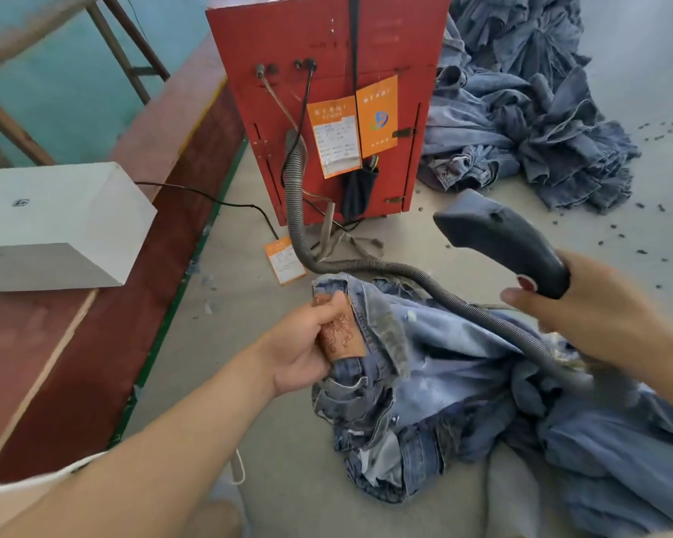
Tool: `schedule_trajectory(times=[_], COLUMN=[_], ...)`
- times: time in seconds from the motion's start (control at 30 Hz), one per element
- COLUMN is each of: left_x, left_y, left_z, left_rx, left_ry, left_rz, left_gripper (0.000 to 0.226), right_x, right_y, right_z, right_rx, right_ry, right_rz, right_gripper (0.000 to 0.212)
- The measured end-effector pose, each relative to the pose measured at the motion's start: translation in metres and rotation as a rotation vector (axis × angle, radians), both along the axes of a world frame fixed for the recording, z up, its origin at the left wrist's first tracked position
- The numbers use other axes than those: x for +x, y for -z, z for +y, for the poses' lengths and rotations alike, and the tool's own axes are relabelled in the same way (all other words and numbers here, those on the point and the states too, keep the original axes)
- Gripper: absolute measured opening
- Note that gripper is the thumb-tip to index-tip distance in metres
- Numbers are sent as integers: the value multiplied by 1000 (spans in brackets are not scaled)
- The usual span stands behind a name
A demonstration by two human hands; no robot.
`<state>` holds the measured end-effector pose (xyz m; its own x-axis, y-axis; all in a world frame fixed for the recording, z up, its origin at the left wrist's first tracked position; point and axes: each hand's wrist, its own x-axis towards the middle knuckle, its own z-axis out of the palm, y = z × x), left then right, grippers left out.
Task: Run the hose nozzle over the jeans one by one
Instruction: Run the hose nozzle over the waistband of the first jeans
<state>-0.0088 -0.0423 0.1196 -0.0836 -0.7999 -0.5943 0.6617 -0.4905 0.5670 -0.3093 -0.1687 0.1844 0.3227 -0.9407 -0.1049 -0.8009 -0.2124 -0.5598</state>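
Right hand point(599, 308): fingers and thumb curled round the rear of the dark grey hose nozzle point(502, 242), which it holds raised above the table, its flat broad head pointing up and away toward the red cabinet point(327, 91). A red button on the nozzle shows just beside the thumb. Left hand point(307, 343): thumb and fingers pinch the waistband of the top pair of jeans point(424, 382) at its brown leather patch point(339, 335), lifting that edge slightly. These jeans lie crumpled on the grey table surface point(249, 382), directly below and between the two hands, with further denim folded beneath them toward the lower right.

The ribbed grey hose point(300, 211) leaves the cabinet front, drops to the table, curves across the jeans and passes under the right wrist. A thin black cable point(210, 198) runs from the cabinet base toward the left. Two orange paper tags point(350, 126) hang on the cabinet face; a third orange tag point(284, 260) lies on the table near the hose bend.

Behind and to the right of the cabinet sits a large heap of jeans point(521, 110), well apart from the pair in hand. Dark specks dot the surface at far right. A white box point(55, 227) rests on the red-brown ledge point(94, 363) at left.
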Motion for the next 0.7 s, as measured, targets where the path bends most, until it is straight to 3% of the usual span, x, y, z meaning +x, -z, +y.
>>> schedule_trajectory(times=[0.1, 0.2, 0.27, 0.33, 0.47, 0.7], left_x=[-12, -24, -35, -40, -25, -10], left_y=[1, 1, 7, 16, 16, 8], left_z=[-6, -8, -6, -3, -6, -12], left_rx=[20, 95, 143, 192, 188, -47], left_ry=[-47, 16, 121, 138, 88, -50], left_rz=[-40, -159, -314, -401, -331, -27], left_gripper=[43, 42, 21, 26, 16, 21], right_x=[12, 22, 22, 19, 5, -14], right_y=[4, 2, -3, -9, -16, -16], right_z=[13, 18, 20, 22, 20, 29], right_rx=[103, 60, 57, 111, -80, -157], right_ry=[-6, -75, -146, -220, -358, -527], right_rz=[-138, -96, -63, -104, 27, 212], right_gripper=[31, 34, 41, 52, 55, 40])
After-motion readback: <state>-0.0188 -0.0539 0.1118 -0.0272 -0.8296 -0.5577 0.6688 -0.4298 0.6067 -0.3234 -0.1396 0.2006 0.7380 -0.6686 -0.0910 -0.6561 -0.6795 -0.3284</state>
